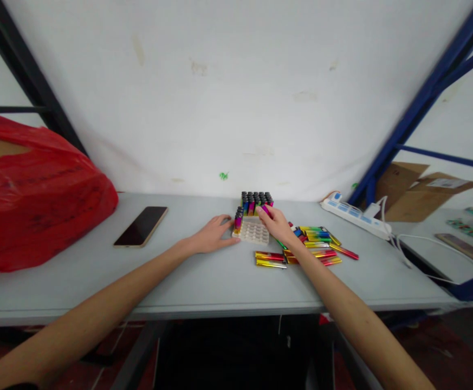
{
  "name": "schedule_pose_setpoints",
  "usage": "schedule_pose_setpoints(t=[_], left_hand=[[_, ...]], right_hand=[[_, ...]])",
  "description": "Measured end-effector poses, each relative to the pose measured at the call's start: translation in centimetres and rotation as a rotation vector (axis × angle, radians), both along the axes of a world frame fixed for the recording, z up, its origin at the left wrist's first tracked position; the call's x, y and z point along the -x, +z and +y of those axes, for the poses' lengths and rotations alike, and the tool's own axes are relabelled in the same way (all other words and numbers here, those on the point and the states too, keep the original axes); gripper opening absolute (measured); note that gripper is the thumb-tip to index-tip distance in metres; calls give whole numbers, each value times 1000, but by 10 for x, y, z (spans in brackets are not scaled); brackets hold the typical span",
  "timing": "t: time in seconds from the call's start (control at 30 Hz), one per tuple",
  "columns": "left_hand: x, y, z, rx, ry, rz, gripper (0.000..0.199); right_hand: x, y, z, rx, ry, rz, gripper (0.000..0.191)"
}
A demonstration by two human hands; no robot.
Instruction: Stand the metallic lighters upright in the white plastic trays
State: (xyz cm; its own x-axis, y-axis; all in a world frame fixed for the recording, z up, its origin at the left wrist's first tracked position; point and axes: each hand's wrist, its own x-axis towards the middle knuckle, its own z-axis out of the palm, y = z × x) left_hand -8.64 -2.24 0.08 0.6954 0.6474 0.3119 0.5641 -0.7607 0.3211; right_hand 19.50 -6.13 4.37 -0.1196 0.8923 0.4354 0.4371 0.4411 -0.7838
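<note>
A clear plastic tray (256,233) with rows of round-edged slots lies on the grey table. A few purple-and-yellow lighters (238,221) stand upright in its left end. My left hand (214,234) rests at the tray's left edge, fingers apart, with nothing held. Over the tray's right back corner, my right hand (276,222) pinches a purple lighter (265,210). Behind the tray stands a full block of upright lighters (256,199) with black tops. Loose shiny lighters (313,238) in several colours lie to the right, partly behind my right forearm.
A phone (142,226) lies at the left, beside a big red plastic bag (41,195). At the back right are a white power strip (356,216) with cables and an open cardboard box (415,195). Blue metal posts (427,103) rise at the right.
</note>
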Motion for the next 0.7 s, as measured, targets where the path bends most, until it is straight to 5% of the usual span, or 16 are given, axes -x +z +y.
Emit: schedule_pose_setpoints(t=[0.17, 0.37, 0.7], left_hand=[[-1, 0, 0, -16, -1, 7, 71], [-1, 1, -1, -9, -8, 13, 74], [1, -1, 1, -11, -1, 7, 73]], right_hand=[[10, -3, -3, 0, -137, -18, 76], [16, -6, -2, -18, -193, -54, 55], [17, -2, -6, -56, -67, -120, 50]])
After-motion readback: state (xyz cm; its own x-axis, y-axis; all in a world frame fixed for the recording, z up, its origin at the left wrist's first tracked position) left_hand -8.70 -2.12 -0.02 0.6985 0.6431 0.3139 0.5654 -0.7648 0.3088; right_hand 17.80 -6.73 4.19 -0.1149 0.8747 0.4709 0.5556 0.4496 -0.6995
